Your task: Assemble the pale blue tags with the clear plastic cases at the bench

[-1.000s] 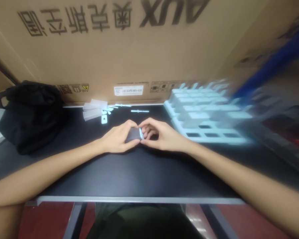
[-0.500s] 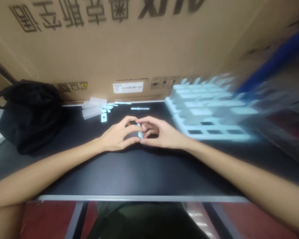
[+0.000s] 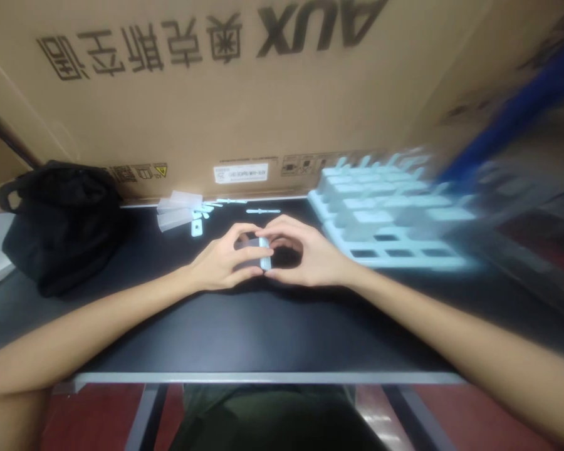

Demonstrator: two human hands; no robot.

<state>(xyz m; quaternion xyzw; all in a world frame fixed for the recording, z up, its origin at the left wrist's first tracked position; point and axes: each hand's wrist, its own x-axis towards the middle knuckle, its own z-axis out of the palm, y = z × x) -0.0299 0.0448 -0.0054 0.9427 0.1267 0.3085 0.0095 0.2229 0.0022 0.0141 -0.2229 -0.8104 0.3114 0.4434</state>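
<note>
Left hand (image 3: 223, 260): grip closed around a small grey piece (image 3: 247, 254), thumb below, fingers over it. Right hand (image 3: 305, 254): fingertips pinched on a white clip (image 3: 264, 254) at the piece's right end. Both meet at frame centre, low over the black tabletop (image 3: 263, 326). White tray (image 3: 390, 219): centre right, blurred. Black bag (image 3: 61, 225): left. Loose white parts (image 3: 183, 210): above the hands. Carton (image 3: 244, 94): behind.
</note>
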